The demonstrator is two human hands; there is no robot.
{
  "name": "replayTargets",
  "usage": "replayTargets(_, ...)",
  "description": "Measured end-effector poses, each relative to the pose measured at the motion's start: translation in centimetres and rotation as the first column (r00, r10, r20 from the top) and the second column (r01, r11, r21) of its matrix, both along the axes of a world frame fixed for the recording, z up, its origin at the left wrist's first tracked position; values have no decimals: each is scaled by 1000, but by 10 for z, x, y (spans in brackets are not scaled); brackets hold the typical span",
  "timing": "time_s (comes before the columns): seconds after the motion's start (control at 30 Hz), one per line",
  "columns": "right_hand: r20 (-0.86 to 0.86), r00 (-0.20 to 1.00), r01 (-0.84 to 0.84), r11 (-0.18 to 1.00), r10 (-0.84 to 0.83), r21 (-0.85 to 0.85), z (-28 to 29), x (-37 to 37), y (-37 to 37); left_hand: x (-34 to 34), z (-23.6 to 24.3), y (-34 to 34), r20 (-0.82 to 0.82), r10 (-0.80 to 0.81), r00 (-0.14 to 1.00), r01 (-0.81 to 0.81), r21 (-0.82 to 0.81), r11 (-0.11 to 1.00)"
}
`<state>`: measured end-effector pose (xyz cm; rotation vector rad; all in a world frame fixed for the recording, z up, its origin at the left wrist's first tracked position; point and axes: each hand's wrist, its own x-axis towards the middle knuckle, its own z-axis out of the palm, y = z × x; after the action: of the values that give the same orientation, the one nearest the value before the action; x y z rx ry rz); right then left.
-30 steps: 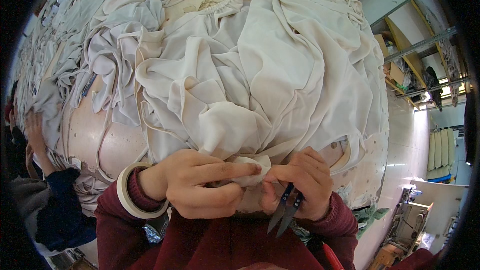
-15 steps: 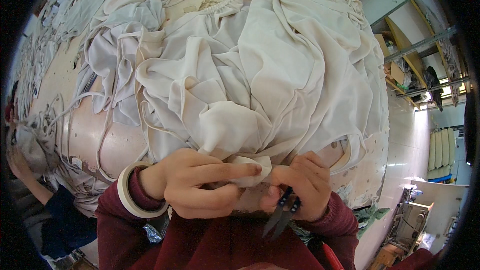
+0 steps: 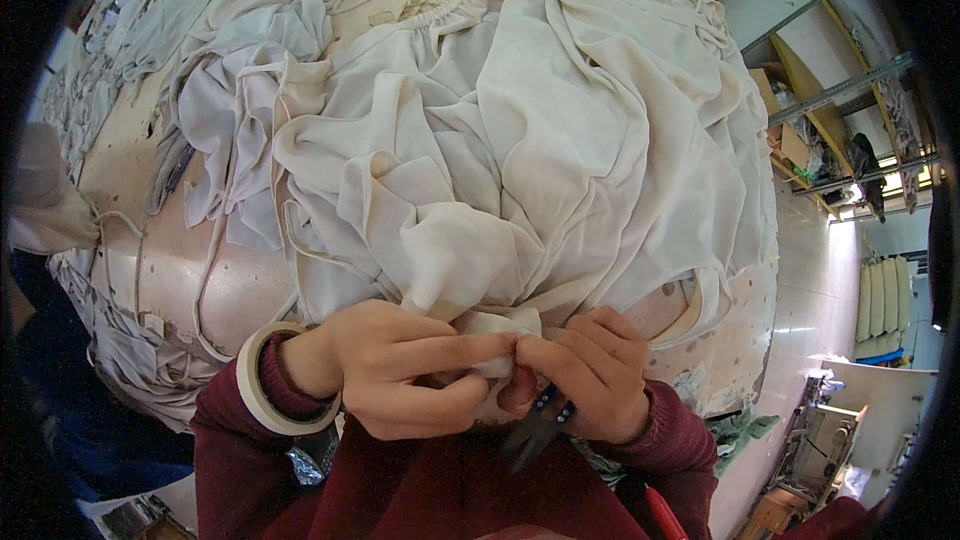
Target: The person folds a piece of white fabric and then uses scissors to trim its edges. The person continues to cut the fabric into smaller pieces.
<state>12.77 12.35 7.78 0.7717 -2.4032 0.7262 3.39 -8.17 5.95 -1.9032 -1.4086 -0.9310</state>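
My left hand [image 3: 405, 370] is closed on a gathered edge of cream fabric [image 3: 500, 322], pinched between thumb and fingers. The fabric runs up into a large rumpled cream garment [image 3: 570, 140] spread over the table. My right hand [image 3: 598, 375] meets the left at the fingertips, its thumb and index finger pinching at the same edge. In its palm are small dark thread snips [image 3: 535, 437], blades pointing down toward my lap. Whatever lies right between the fingertips is hidden. A thick cream ring like a tape roll [image 3: 247, 380] circles my left wrist.
More pale garments [image 3: 245, 90] with loose straps lie heaped on the worn tabletop [image 3: 170, 270]. At the left, a person in a dark blue sleeve [image 3: 100, 420] handles greyish cloth [image 3: 45, 195]. Shelving [image 3: 830, 100] stands right; a red pen-like object [image 3: 665, 512] shows near my lap.
My right hand has moved left with the snips, and its fingertips now touch those of my left hand. At the left, the other person's cloth has been lifted and their hand is out of sight.
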Motion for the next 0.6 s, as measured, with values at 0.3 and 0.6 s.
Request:
replayTargets(0.3, 59, 998, 9, 991, -2, -132, 6, 1, 3, 1, 11, -11, 185, 38, 982, -37, -10, 999)
replayTargets(0.6, -125, 992, 15, 1000, -14, 9, 11, -1, 13, -3, 20, -18, 160, 101, 982, -91, -66, 994)
